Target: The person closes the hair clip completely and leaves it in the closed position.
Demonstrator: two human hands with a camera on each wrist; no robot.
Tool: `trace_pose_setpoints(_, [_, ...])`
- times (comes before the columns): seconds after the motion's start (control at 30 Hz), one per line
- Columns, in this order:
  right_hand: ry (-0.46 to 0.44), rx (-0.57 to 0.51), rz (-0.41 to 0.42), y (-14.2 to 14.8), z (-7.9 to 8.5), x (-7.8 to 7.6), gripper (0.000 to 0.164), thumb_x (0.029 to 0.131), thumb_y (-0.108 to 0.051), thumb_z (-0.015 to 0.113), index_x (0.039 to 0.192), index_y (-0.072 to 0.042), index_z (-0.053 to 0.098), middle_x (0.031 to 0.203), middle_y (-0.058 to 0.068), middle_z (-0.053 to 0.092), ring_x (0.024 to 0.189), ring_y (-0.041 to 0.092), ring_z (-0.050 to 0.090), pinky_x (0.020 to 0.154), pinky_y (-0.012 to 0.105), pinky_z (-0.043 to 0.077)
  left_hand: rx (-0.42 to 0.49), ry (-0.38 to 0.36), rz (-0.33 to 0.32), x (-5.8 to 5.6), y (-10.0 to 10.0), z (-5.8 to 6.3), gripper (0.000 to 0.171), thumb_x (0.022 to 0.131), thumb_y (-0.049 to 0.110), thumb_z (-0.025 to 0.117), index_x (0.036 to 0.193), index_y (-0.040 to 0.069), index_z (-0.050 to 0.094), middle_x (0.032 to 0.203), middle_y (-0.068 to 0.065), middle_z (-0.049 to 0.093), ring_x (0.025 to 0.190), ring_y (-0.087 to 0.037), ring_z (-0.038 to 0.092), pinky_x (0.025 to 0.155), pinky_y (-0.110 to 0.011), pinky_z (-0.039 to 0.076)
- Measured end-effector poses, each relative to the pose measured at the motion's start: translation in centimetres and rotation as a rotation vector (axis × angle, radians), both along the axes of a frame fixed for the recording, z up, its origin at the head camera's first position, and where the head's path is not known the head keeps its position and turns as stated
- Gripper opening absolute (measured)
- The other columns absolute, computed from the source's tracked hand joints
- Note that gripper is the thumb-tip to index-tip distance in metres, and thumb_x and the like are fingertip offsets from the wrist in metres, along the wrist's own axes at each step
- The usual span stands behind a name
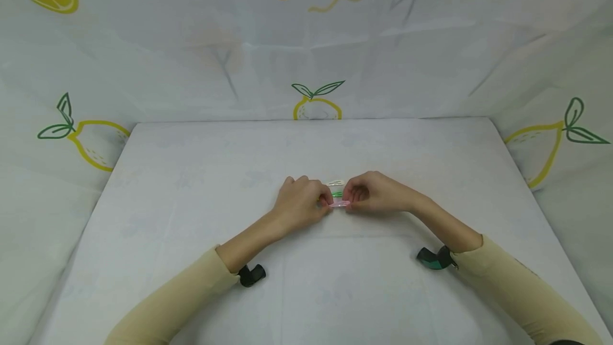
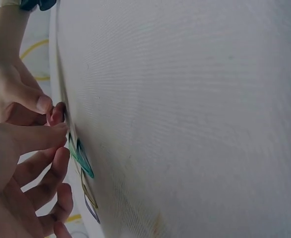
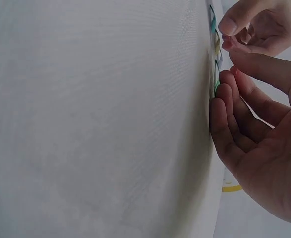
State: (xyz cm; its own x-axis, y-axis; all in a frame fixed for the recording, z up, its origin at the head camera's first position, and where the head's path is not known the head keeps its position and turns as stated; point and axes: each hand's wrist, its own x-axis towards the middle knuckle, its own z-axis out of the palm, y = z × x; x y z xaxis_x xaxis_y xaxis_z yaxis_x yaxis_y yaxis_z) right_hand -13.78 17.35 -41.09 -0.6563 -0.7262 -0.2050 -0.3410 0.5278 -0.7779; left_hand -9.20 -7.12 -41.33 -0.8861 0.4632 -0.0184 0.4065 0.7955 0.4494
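At mid-table both hands meet over a slim pink hair clip (image 1: 339, 204). My left hand (image 1: 303, 201) pinches its left end between thumb and forefinger, the other fingers loosely bent. From the other side my right hand (image 1: 378, 193) pinches the right end, its remaining fingers curled in toward the table. Just beyond the pink clip lies a green hair clip (image 1: 337, 194), partly hidden by the fingers, with pale clips (image 1: 336, 183) farther back. In the left wrist view, teardrop-shaped clips, a green one (image 2: 85, 158) among them, lie in a row on the cloth.
A white cloth (image 1: 306, 286) covers the table. Behind it and at both sides hang white sheets printed with lemons (image 1: 317, 108). Black devices are strapped near the left wrist (image 1: 251, 275) and the right wrist (image 1: 437, 258).
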Motion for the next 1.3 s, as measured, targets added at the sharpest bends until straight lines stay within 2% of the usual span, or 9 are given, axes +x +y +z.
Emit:
trace_pose_setpoints(0.27, [0.015,0.022,0.032,-0.22,0.23,0.08,0.008,0.093,-0.012,0.083,0.097,-0.012,0.077,0.084,-0.005,0.073,0.078,0.009,0.067,0.076,0.023,0.056,-0.077,0.004,-0.014,-0.03,0.51,0.11,0.005,0.092,0.028,0.086,0.09,0.027,0.082,0.09,0.012,0.079,0.084,-0.015,0.06,0.077,-0.035,0.035])
trace_pose_setpoints(0.6, [0.033,0.02,0.037,-0.24,-0.03,0.12,0.009,0.093,-0.01,0.083,0.097,-0.007,0.076,0.081,-0.003,0.072,0.075,0.009,0.064,0.073,0.022,0.055,-0.063,0.015,-0.012,-0.04,0.57,-0.04,0.007,0.09,0.027,0.087,0.086,0.027,0.081,0.087,0.011,0.078,0.082,-0.014,0.059,0.076,-0.035,0.034])
trace_pose_setpoints(1.3, [0.037,0.035,0.021,-0.68,-0.31,0.08,0.009,0.092,-0.011,0.085,0.096,-0.008,0.078,0.078,-0.003,0.07,0.072,0.01,0.062,0.07,0.021,0.052,-0.076,-0.003,0.009,0.06,0.62,-0.22,0.006,0.091,0.029,0.088,0.093,0.027,0.083,0.089,0.012,0.077,0.083,-0.013,0.058,0.078,-0.036,0.036])
